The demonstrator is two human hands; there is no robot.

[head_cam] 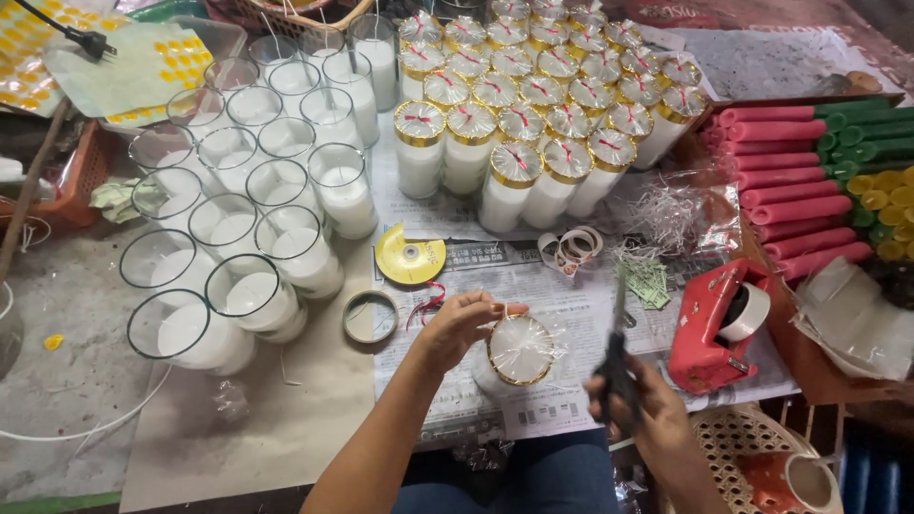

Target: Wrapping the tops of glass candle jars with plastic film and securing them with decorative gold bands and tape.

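The left hand point(457, 319) pinches the top of the upright wrapped candle point(519, 350) on the table point(76, 314). The right hand point(638, 400), at four o'clock from it, grips scissors point(617, 352), blades pointing to twelve.

The scissors point(617, 354) in the right hand point(640, 411) are blurring, so their blades are not showing clearly. The left hand point(459, 322) is covering the nine o'clock rim of the wrapped candle jar point(520, 349), and the jar's lower body is hiding beneath its top. At five o'clock a cup point(792, 483) is getting cut off by the bottom edge. At three o'clock the yellow wax rolls point(885, 205) are running past the right edge. At twelve o'clock the farthest wrapped jars point(533, 11) are getting clipped by the top edge.
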